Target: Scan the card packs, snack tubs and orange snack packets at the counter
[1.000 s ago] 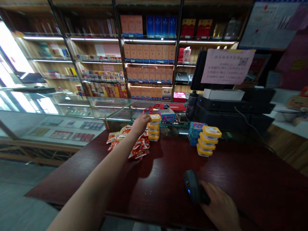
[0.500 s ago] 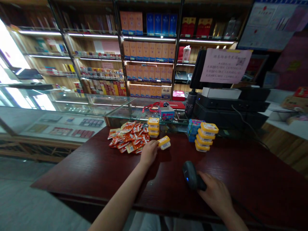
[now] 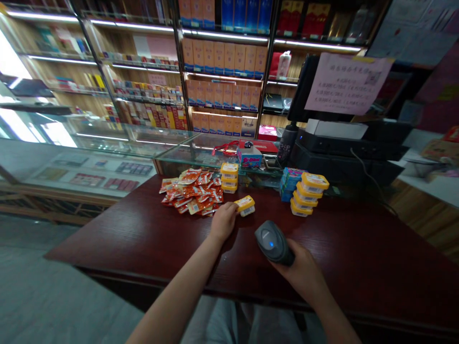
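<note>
Left hand grips yellow tub (bare counter rightward).

Dim indoors; shelf LED strips glowing, daylight blowing out at my left, glare on glass counter, edges bending w/ fisheye, corners blurring.

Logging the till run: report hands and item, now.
Left hand holds yellow box, tilted over the counter. Right hand grips scanner, aimed toward the box. Nothing between them.
</note>
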A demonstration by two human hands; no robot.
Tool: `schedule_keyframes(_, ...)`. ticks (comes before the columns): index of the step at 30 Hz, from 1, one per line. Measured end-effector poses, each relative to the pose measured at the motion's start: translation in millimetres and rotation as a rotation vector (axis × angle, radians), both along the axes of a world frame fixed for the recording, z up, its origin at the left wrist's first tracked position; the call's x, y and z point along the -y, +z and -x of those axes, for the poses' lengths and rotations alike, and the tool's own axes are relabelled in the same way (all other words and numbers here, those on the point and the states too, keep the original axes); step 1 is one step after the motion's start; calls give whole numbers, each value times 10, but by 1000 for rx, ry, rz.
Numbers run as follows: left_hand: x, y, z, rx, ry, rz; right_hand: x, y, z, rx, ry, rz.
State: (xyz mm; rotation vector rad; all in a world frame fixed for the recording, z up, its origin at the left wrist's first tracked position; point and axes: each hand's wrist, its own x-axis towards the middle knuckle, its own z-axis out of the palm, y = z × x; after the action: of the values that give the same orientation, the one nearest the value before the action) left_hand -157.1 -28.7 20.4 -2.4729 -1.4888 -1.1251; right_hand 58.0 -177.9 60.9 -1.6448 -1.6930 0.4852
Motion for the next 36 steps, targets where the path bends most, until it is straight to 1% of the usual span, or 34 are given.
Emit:
schedule_keyframes(7, -22, -16, -18, 40, 23, 22, -73, -65, -17, -64, 59, 31)
schedule_keyframes(11, 2, 7, -16, -2, 29, 3, -55, -51, -14, -36, 65, 37)
schedule_keyframes(13, 26, 29, -12, -36, 36, -4, -33, -34, -15, 34, 61, 33)
schedule_keyframes(15, 51, 51, -9, -82, 27, -15, -8, -19, -30, 165, 26, 25)
schedule_keyframes(18, 77, 74, -8, -172, -51, -38, 20, -35, -94, 378, -45, 18)
schedule_keyframes(21, 83, 83, -13, -236, -151, -49, 28, -127, -207, 502, -78, -3)
schedule_keyframes(24, 75, 81, -20, -237, -223, -35, 26, -283, -327, 571, -77, -71)
schedule_keyframes(26, 62, 72, -24, -179, -260, -18, 27, -395, -387, 588, -65, -124)
schedule_keyframes(29, 20, 37, -23, 41, -286, 54, 38, -527, -438, 611, -56, -197)
schedule_keyframes(33, -84, -23, -12, 413, -298, 318, 63, -588, -449, 616, -62, -261)
schedule_keyframes(36, -147, -19, -48, 564, -324, 462, 72, -579, -439, 600, -69, -260)
